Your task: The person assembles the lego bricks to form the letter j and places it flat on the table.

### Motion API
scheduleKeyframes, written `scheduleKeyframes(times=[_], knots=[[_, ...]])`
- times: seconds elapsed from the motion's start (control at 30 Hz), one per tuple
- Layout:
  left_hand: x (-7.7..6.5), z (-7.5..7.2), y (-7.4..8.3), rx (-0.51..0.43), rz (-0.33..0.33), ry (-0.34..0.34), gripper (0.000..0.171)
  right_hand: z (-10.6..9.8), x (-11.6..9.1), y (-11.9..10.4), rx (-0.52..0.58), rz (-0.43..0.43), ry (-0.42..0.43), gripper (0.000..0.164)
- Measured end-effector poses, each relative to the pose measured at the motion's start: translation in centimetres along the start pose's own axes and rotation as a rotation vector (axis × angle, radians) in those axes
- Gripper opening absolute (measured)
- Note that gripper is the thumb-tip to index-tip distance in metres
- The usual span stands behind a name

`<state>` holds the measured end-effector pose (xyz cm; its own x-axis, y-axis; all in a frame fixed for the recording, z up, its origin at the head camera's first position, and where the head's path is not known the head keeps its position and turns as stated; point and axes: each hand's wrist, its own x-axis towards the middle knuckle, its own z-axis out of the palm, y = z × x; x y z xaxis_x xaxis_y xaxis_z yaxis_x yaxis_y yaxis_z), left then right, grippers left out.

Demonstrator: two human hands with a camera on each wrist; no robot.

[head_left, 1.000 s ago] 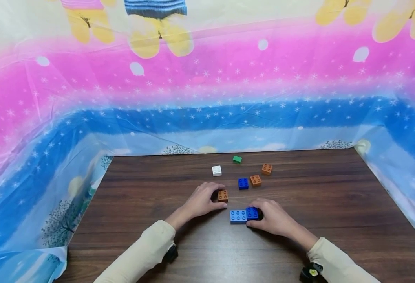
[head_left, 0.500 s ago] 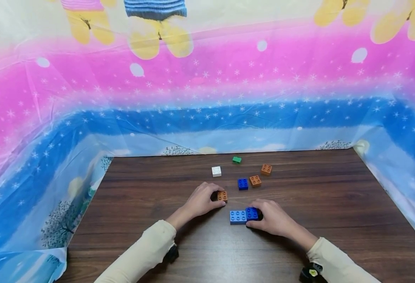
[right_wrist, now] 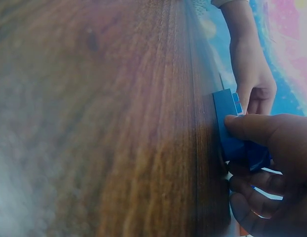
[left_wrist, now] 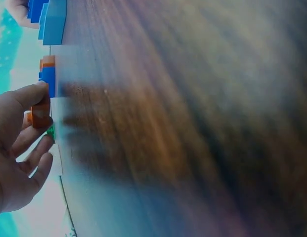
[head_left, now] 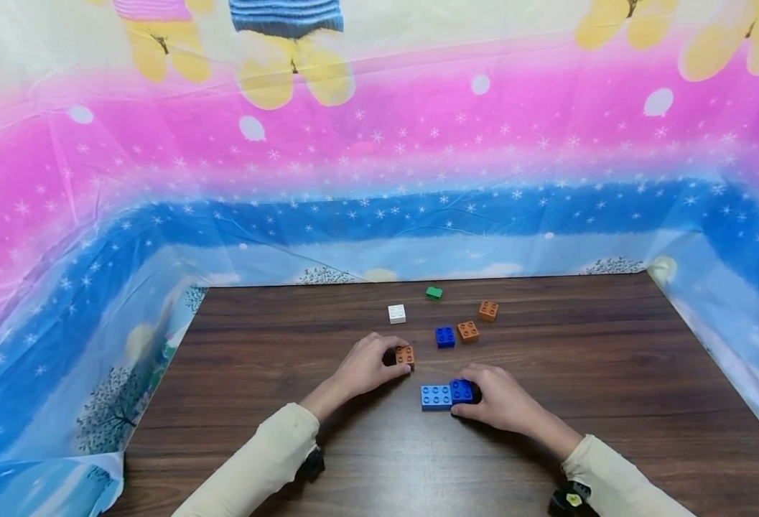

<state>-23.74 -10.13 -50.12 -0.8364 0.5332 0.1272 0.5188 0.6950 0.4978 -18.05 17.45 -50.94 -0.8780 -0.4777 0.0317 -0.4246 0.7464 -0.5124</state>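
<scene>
Slightly leftward since a second ago, we see the orange brick [head_left: 405, 356] pinched by the left hand's [head_left: 366, 363] thumb and forefinger, its other fingers loosely bent, nearer us than the white brick [head_left: 396, 314]. Beside it, the right hand [head_left: 500, 398] grips a dark blue brick [head_left: 461, 390] against a light blue brick [head_left: 436, 396] on the wooden table [head_left: 566, 345].

orange brick [head_left: 405, 355]: studs up | navy brick [head_left: 461, 389]: on azure brick [head_left: 435, 397], right end
</scene>
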Motion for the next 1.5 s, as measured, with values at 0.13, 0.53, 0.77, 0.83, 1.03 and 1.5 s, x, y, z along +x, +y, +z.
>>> scheduleKeyframes(times=[0.13, 0.53, 0.77, 0.83, 1.03, 1.5], knots=[[-0.2, -0.1, 0.1, -0.036, 0.003, 0.0, 0.042, 0.1, 0.0, 0.1, -0.001, 0.001, -0.004, 0.047], [-1.1, -0.2, 0.5, -0.078, 0.068, -0.016, 0.044, 0.0, 0.0, 0.0, -0.001, -0.004, 0.002, 0.045], [-1.6, -0.3, 1.2, -0.076, 0.088, -0.031, 0.043, 0.0, 0.0, 0.1, -0.012, -0.015, 0.008, 0.046], [-1.8, -0.4, 1.3, -0.076, 0.09, -0.038, 0.042, 0.0, 0.0, 0.1, -0.014, -0.017, 0.008, 0.046], [-2.2, -0.4, 1.7, -0.102, 0.118, -0.062, 0.043, 0.0, -0.1, 0.1, -0.003, -0.015, 0.006, 0.046], [-2.5, 0.0, 2.5, -0.08, 0.214, -0.133, 0.045, 0.1, -0.1, 0.1, -0.016, -0.027, 0.017, 0.047]])
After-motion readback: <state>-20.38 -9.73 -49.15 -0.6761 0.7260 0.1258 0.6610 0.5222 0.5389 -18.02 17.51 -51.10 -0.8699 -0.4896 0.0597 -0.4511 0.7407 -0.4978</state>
